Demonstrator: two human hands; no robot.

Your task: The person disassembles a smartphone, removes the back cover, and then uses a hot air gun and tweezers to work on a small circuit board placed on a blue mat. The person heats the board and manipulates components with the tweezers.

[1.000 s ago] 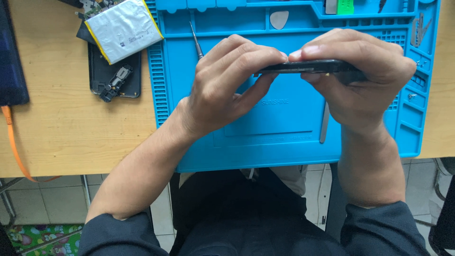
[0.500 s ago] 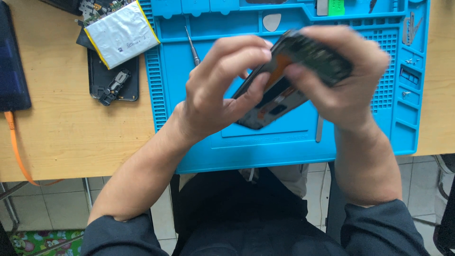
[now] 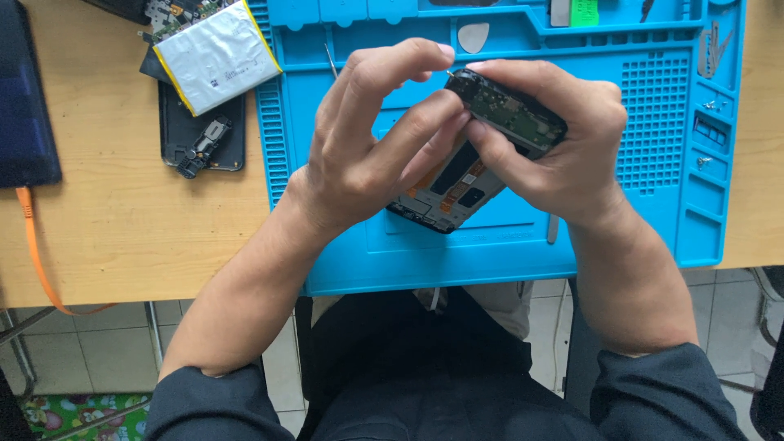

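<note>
Both hands hold an opened black phone (image 3: 457,184) above the blue repair mat (image 3: 506,245). Its inner side faces up, with orange and dark parts showing. My left hand (image 3: 371,147) grips the phone's left edge, fingers curled over the top. My right hand (image 3: 555,147) grips the upper right end, where a dark green circuit board (image 3: 510,114) is tilted up from the phone frame. The thumbs of both hands meet near the board's lower edge.
A white-and-yellow battery pack (image 3: 216,53) lies on a dark phone back cover (image 3: 200,139) at the upper left of the wooden table (image 3: 122,220). A white pick (image 3: 472,37), small screws (image 3: 706,106) and tweezers (image 3: 712,45) rest on the mat. A dark tablet (image 3: 24,98) lies far left.
The phone was held flat and edge-on between both hands; it has since been turned so its inside faces up, and the circuit board end is now lifted.
</note>
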